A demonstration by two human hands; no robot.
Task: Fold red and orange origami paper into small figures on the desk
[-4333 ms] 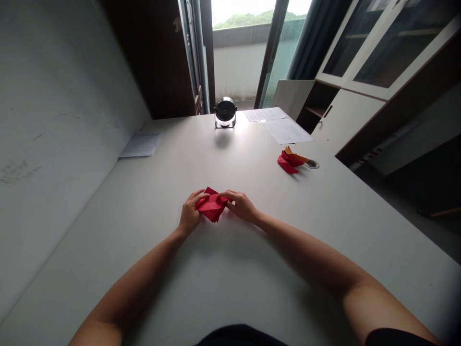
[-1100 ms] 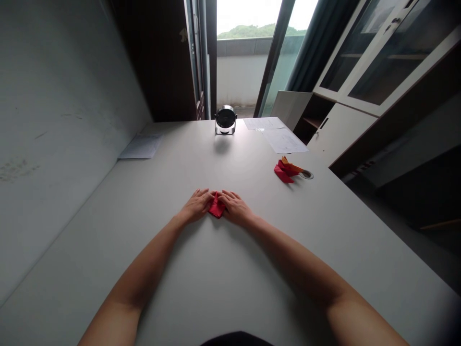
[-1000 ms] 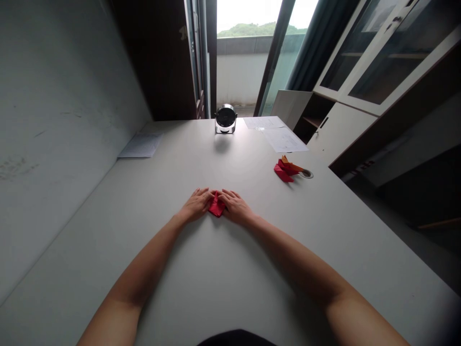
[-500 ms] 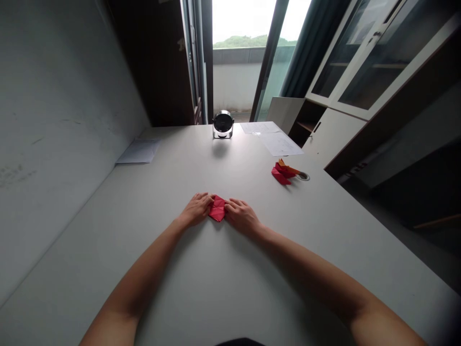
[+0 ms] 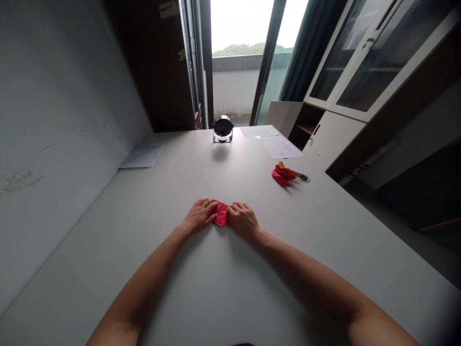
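A small folded piece of red paper (image 5: 221,214), with crease lines across it, lies on the white table between my two hands. My left hand (image 5: 200,215) rests over the paper's left side, its fingers reaching onto the paper and hiding part of it. At the right edge, my right hand (image 5: 243,219) has its fingers curled and pressed together on the paper's border. Farther back to the right sit folded red and orange paper pieces (image 5: 283,175), beside a pale ring-shaped object (image 5: 304,178), perhaps a tape roll.
A round black and silver device on a stand (image 5: 223,129) is at the table's far edge. Printed sheets (image 5: 281,146) lie at the back right, and more white paper (image 5: 141,156) sits by the left wall. A cabinet (image 5: 336,132) stands beyond the table's right side.
The red paper has turned slightly between my hands. My left hand has moved farther over it, covering more of its left side. The camera view has tilted up a little.
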